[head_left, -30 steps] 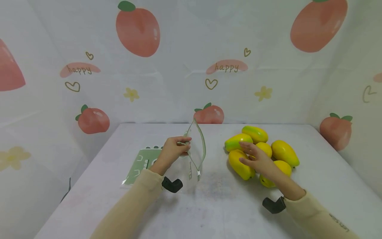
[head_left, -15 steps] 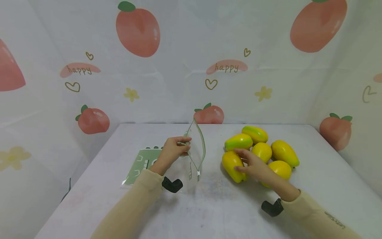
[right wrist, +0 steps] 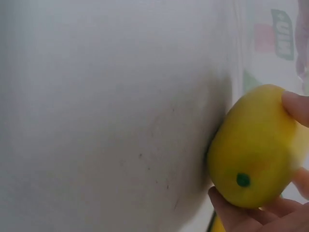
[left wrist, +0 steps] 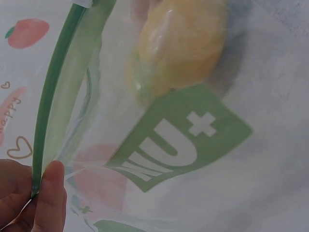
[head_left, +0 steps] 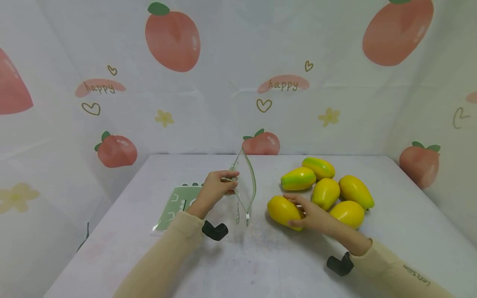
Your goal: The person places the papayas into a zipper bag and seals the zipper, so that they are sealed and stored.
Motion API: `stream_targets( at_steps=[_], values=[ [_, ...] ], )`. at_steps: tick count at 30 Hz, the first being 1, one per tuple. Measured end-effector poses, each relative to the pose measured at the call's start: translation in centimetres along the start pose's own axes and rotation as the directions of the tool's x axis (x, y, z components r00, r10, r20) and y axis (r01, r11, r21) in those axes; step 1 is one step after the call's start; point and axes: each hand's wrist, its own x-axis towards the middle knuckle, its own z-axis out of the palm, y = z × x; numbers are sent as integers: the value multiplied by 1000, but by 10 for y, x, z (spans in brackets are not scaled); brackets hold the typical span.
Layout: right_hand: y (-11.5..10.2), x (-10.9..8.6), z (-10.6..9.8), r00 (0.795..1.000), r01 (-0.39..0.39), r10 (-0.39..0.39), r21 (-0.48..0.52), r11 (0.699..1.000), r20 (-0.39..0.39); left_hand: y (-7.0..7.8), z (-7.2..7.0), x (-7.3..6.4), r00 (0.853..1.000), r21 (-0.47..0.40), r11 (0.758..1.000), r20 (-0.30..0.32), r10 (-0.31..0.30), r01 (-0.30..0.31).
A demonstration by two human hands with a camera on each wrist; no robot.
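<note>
My left hand point(head_left: 215, 190) pinches the green-edged rim of a clear zip bag point(head_left: 252, 176), whose mouth gapes toward the right. In the left wrist view the bag point(left wrist: 178, 140) shows a green label, and a yellow fruit is seen through its film. My right hand point(head_left: 313, 216) grips a yellow mango point(head_left: 283, 211) low over the table, right of the bag mouth and apart from it. Fingers and thumb lie round the mango point(right wrist: 253, 145) in the right wrist view, its green stem spot showing.
Several more mangoes, among them a yellow-green mango point(head_left: 298, 179) and a yellow mango point(head_left: 355, 192), lie grouped on the right of the white table point(head_left: 261, 269). A flat green-printed bag point(head_left: 175, 207) lies at the left. A patterned cloth point(head_left: 223, 49) hangs behind.
My right hand has closed round the nearest mango and carried it left, away from the group toward the bag. A neighbouring mango has shifted slightly. My left hand and the bag stay nearly still.
</note>
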Motion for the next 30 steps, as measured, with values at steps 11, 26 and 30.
stream_targets(
  at_steps=[11, 26, 30],
  values=[
    [-2, -2, 3, 1000, 23, -22, -53, 998, 15, 1, 1, -1, 1000, 14, 1000, -4, -6, 6],
    [-6, -2, 2, 998, 38, -36, -38, 999, 42, 2, 0, -3, 1000, 2, 1000, 8, 10, -10],
    [-5, -2, 2, 998, 39, -37, -40, 998, 45, 1, 0, -3, 1000, 3, 1000, 5, 1, -2]
  ],
)
